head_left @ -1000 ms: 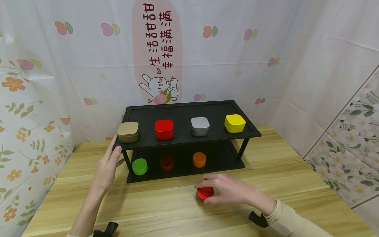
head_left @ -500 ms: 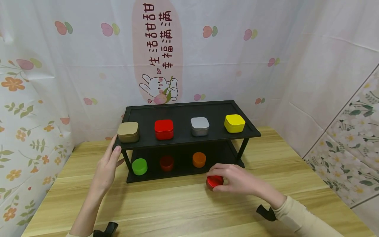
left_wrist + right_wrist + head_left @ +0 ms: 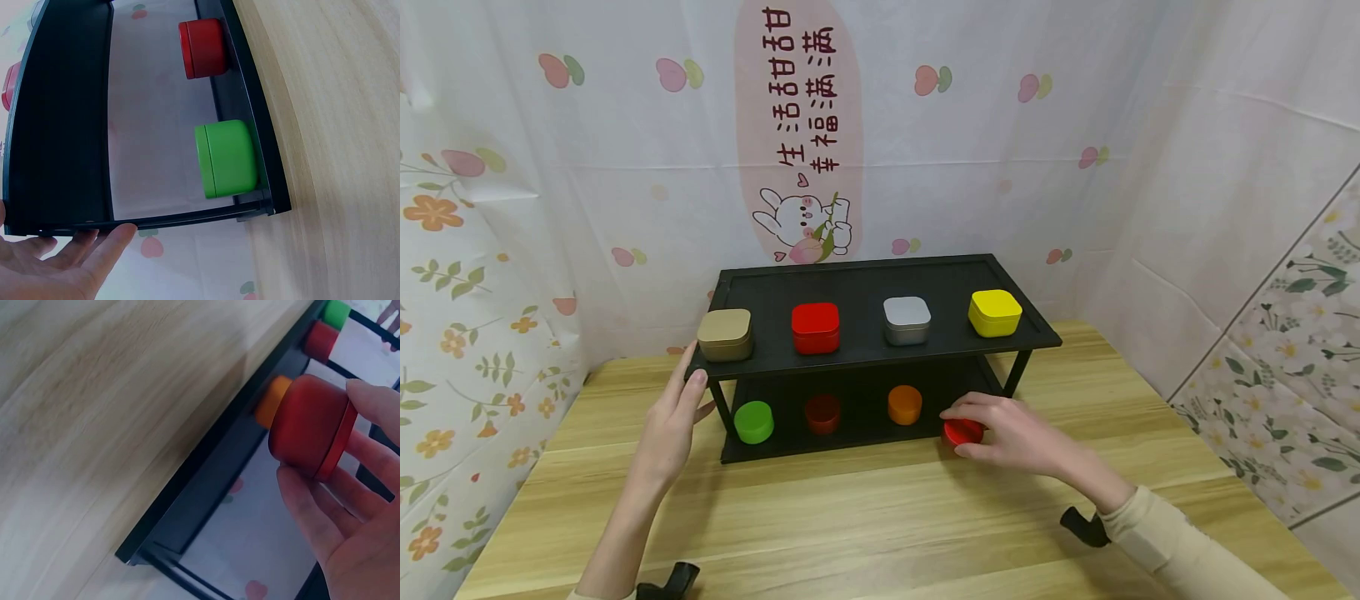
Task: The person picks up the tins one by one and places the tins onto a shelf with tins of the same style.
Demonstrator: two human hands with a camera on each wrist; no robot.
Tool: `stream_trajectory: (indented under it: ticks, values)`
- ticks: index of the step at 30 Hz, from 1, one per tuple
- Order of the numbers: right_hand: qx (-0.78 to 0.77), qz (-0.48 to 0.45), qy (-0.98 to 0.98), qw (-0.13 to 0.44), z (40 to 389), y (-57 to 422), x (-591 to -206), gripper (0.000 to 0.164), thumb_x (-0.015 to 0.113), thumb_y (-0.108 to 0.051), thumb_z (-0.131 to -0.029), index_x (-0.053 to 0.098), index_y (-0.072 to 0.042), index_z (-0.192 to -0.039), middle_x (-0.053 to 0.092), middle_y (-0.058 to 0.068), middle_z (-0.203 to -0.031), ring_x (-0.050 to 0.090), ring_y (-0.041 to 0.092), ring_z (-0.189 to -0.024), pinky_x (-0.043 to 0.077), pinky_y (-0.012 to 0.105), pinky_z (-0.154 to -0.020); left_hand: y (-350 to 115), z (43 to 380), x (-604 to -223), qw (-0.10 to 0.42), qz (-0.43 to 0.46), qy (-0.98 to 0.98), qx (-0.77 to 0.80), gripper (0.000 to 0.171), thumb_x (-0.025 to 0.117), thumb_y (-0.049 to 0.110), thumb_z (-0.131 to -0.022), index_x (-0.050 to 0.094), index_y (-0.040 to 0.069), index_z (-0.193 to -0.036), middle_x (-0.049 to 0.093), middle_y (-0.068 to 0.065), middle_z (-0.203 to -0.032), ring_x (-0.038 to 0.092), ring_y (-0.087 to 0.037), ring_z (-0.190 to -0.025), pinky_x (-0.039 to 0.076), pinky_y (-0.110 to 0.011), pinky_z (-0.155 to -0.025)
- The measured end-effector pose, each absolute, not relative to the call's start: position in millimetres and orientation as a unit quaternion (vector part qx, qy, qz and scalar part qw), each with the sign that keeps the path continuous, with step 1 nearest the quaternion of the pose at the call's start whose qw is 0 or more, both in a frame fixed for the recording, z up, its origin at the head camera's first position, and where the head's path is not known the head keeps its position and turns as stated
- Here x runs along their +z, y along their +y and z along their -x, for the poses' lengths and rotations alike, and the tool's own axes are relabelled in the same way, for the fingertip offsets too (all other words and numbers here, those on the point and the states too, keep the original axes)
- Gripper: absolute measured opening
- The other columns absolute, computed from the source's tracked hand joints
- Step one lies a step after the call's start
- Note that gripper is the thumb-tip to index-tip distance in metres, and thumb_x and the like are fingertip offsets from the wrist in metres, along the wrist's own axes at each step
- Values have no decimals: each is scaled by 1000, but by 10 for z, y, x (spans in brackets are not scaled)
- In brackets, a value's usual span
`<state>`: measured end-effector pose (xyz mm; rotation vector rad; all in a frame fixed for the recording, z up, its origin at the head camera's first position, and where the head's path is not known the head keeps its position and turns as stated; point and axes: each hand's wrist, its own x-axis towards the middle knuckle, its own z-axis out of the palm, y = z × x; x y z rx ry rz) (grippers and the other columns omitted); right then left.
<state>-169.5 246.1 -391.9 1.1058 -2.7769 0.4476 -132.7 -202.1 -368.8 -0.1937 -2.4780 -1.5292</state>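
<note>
At the shelf's front right, my right hand point(image 3: 1011, 433) grips a round red tin point(image 3: 962, 432) between thumb and fingers. In the right wrist view, the tin point(image 3: 309, 428) is tilted in the fingertips, beside the lower tier, its lid side toward the palm. My left hand point(image 3: 673, 417) holds the left end of the black two-tier shelf point(image 3: 857, 279), thumb at the front corner. Its fingertips point(image 3: 122, 234) touch the side edge in the left wrist view. On the lower tier stand round tins: green point(image 3: 754, 422), dark red point(image 3: 823, 414) and orange point(image 3: 905, 405).
Square tins stand along the upper tier: gold point(image 3: 726, 335), red point(image 3: 816, 328), silver point(image 3: 906, 321) and yellow point(image 3: 995, 313). The shelf rests on a wooden table point(image 3: 820, 533). A patterned curtain point(image 3: 1000, 167) hangs behind and at the sides.
My right hand has carried the round red tin rightward and away from me, from the table in front to the lower tier's front edge. The left hand has stayed at the shelf.
</note>
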Motion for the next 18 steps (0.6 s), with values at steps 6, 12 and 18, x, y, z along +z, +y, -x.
stream_trajectory:
  ticks: [6,12,18]
  values:
    - [144,-346,-925,69,1788,2521,-3913,40,83,-21,-86,74,-12,-124,72,5,-119,66,16,-96,60,21,-75,-2021,1324,-3681,113,66,-845,-519,58,27,43,-113,9,30,-167,18,-10,-173,34,-46,-151,49,-51,-107]
    - [134,-309,-939,74,1855,2549,-3921,41,82,-23,-88,73,-9,-126,72,8,-121,69,19,-100,63,33,-81,-2020,1328,-3676,113,67,-843,-522,58,27,43,-113,9,31,-167,17,-10,-173,34,-46,-151,47,-53,-107]
    - [137,-280,-947,83,1901,2571,-3962,40,81,-25,-89,73,-10,-126,73,9,-120,68,19,-97,62,34,-78,-2024,1331,-3684,108,62,-843,-523,58,28,44,-113,10,32,-167,19,-10,-172,36,-45,-150,47,-52,-108]
